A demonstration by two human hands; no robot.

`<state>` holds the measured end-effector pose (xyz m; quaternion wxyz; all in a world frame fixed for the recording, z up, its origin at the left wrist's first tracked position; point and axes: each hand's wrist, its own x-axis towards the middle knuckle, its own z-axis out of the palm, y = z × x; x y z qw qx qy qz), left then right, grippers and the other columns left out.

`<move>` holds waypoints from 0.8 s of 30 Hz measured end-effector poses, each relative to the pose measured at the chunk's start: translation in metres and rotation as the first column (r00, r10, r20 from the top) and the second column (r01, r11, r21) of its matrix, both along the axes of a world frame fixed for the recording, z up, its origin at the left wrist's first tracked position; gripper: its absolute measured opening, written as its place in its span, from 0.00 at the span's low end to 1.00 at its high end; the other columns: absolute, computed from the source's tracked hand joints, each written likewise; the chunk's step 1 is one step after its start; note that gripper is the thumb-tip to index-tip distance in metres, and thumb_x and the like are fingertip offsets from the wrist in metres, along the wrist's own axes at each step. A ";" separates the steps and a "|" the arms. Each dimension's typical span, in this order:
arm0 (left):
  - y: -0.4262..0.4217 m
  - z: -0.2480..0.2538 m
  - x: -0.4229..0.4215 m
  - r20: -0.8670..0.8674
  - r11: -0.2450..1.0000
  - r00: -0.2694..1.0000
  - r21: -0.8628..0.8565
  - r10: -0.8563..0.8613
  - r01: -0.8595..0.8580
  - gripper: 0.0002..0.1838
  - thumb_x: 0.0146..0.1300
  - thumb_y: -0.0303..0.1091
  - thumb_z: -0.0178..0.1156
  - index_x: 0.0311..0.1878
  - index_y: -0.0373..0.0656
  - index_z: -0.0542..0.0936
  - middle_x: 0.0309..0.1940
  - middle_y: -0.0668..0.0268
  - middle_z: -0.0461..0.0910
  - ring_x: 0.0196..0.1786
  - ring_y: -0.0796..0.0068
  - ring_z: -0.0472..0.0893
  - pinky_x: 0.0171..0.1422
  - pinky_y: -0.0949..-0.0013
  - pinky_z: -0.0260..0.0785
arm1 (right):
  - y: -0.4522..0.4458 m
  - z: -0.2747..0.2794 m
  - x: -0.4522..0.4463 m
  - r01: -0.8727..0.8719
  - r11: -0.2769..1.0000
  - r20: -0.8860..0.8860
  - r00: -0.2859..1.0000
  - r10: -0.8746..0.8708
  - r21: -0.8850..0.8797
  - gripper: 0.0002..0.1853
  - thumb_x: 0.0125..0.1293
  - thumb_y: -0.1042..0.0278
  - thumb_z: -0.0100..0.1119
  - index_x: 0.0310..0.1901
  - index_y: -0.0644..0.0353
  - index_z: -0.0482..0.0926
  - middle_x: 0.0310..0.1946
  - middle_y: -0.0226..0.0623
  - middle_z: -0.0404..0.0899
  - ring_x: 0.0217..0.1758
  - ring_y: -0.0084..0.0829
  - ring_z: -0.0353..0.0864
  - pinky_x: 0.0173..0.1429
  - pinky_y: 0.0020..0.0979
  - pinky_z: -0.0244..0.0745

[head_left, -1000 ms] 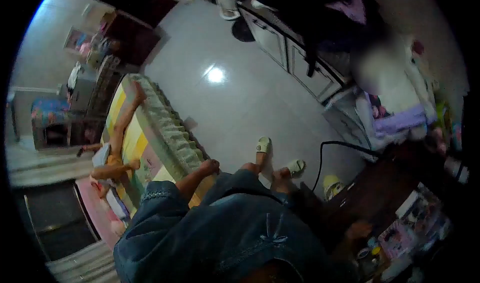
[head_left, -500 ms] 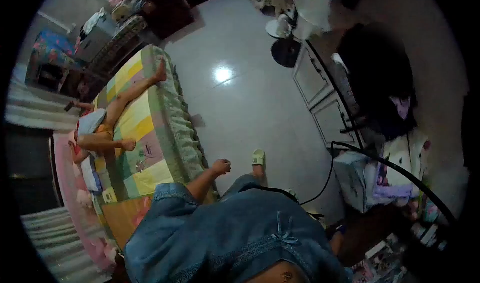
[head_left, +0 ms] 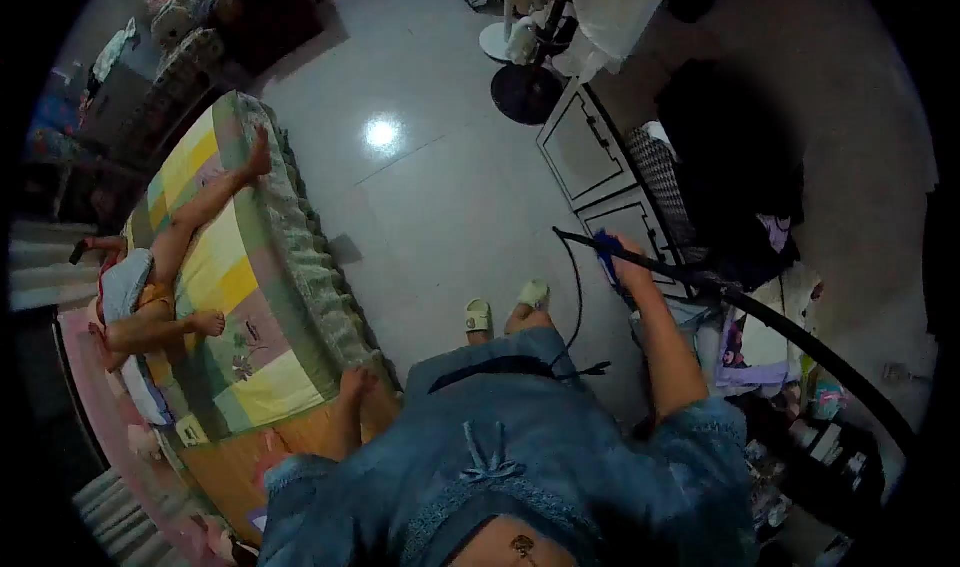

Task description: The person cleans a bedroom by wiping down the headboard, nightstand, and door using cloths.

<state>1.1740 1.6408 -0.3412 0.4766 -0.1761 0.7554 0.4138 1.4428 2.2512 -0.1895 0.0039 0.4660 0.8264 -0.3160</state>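
Observation:
My right hand (head_left: 630, 259) is raised at the right, near the white drawer fronts (head_left: 622, 212), with its fingers closed round a small blue object (head_left: 606, 247). A black cable (head_left: 740, 302) runs across the view beside it, and a thin cord hangs from its end. My left hand (head_left: 357, 382) is low beside the bed's edge; it is dim and blurred, and I see nothing held in it. Below me are my blue garment (head_left: 500, 407) and green slippers (head_left: 479, 316).
Another person (head_left: 165, 277) lies on the checked bed (head_left: 240, 297) at the left. A black fan (head_left: 527, 94) stands at the top, by the drawers. Folded cloths (head_left: 765, 342) and stacked items (head_left: 840, 452) lie at the right. Pale tiled floor (head_left: 420, 207) runs between bed and drawers.
My right hand has come up into view with the blue object. My left hand has moved lower and back. Both feet now show, and the view has shifted so the bed sits further left.

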 end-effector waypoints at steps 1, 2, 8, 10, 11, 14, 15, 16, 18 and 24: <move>-0.013 0.002 0.009 -0.003 0.999 0.999 -0.026 -0.037 0.037 0.14 0.71 0.40 0.52 0.50 0.40 0.76 0.33 0.59 0.80 0.36 0.67 0.81 0.37 0.66 0.73 | 0.012 0.010 -0.025 0.030 0.999 -0.008 1.000 -0.030 -0.043 0.18 0.63 0.74 0.53 0.56 0.60 0.76 0.52 0.51 0.79 0.54 0.50 0.79 0.57 0.42 0.72; -0.023 0.005 0.018 -0.005 0.996 0.997 -0.047 -0.076 0.076 0.14 0.71 0.40 0.52 0.50 0.40 0.75 0.34 0.59 0.80 0.36 0.68 0.81 0.37 0.66 0.73 | 0.024 0.023 -0.051 0.058 0.995 -0.017 0.998 -0.060 -0.085 0.18 0.63 0.76 0.53 0.55 0.60 0.76 0.52 0.51 0.79 0.54 0.51 0.78 0.58 0.42 0.72; -0.048 0.036 0.074 -0.006 0.947 0.956 -0.142 -0.293 0.289 0.16 0.71 0.41 0.53 0.53 0.38 0.75 0.36 0.60 0.80 0.38 0.68 0.80 0.40 0.66 0.73 | 0.155 -0.001 -0.159 0.139 0.879 -0.234 0.972 -0.033 0.456 0.22 0.59 0.77 0.55 0.57 0.59 0.76 0.53 0.48 0.77 0.59 0.48 0.73 0.64 0.43 0.67; -0.024 0.058 0.080 0.014 0.954 0.966 -0.155 -0.257 0.256 0.17 0.72 0.41 0.53 0.54 0.38 0.75 0.36 0.60 0.80 0.38 0.69 0.80 0.41 0.66 0.73 | 0.202 -0.033 -0.186 0.191 0.820 -0.210 0.974 -0.089 0.539 0.24 0.59 0.77 0.56 0.59 0.59 0.75 0.55 0.48 0.76 0.60 0.47 0.72 0.65 0.43 0.66; -0.011 0.066 0.084 0.023 0.959 0.972 -0.160 -0.235 0.235 0.17 0.72 0.41 0.53 0.54 0.38 0.75 0.36 0.60 0.80 0.38 0.69 0.80 0.42 0.67 0.73 | 0.231 -0.073 -0.194 0.243 0.791 -0.263 0.959 -0.108 0.562 0.25 0.59 0.77 0.55 0.60 0.59 0.73 0.58 0.48 0.73 0.62 0.47 0.71 0.66 0.43 0.66; 0.037 0.091 0.082 0.043 0.975 0.989 -0.162 -0.144 0.149 0.18 0.72 0.41 0.53 0.55 0.37 0.74 0.37 0.60 0.80 0.39 0.69 0.80 0.43 0.67 0.73 | 0.283 -0.151 -0.215 0.155 0.749 -0.102 0.988 -0.117 0.644 0.26 0.62 0.71 0.54 0.64 0.60 0.69 0.64 0.45 0.68 0.65 0.48 0.68 0.67 0.46 0.64; 0.056 0.097 0.076 0.047 0.979 0.991 -0.158 -0.121 0.127 0.18 0.72 0.41 0.53 0.56 0.37 0.74 0.38 0.60 0.80 0.39 0.69 0.80 0.44 0.67 0.73 | 0.294 -0.166 -0.223 0.130 0.769 -0.045 0.990 -0.131 0.626 0.26 0.62 0.71 0.54 0.63 0.60 0.69 0.64 0.45 0.68 0.64 0.48 0.68 0.67 0.45 0.64; 0.070 0.102 0.072 0.048 0.983 0.994 -0.150 -0.099 0.105 0.18 0.72 0.41 0.53 0.56 0.37 0.74 0.38 0.60 0.80 0.39 0.69 0.80 0.44 0.67 0.73 | 0.302 -0.177 -0.226 0.112 0.818 0.034 0.987 -0.158 0.564 0.25 0.62 0.71 0.54 0.63 0.60 0.69 0.63 0.45 0.68 0.63 0.47 0.69 0.66 0.45 0.64; 0.099 0.113 0.064 0.048 0.989 0.997 -0.133 -0.063 0.068 0.19 0.72 0.41 0.53 0.57 0.37 0.74 0.38 0.60 0.80 0.40 0.69 0.80 0.45 0.67 0.73 | 0.326 -0.195 -0.228 0.099 0.907 0.198 0.961 -0.194 0.409 0.25 0.62 0.70 0.54 0.62 0.60 0.70 0.62 0.45 0.69 0.62 0.47 0.69 0.65 0.45 0.65; 0.198 0.116 0.002 -0.020 0.996 0.999 0.071 0.049 -0.047 0.21 0.72 0.42 0.54 0.59 0.35 0.73 0.40 0.61 0.80 0.41 0.70 0.80 0.48 0.68 0.74 | 0.374 -0.233 -0.212 0.080 0.982 0.432 0.890 -0.149 0.172 0.22 0.63 0.69 0.54 0.60 0.61 0.71 0.58 0.44 0.71 0.58 0.46 0.71 0.61 0.44 0.67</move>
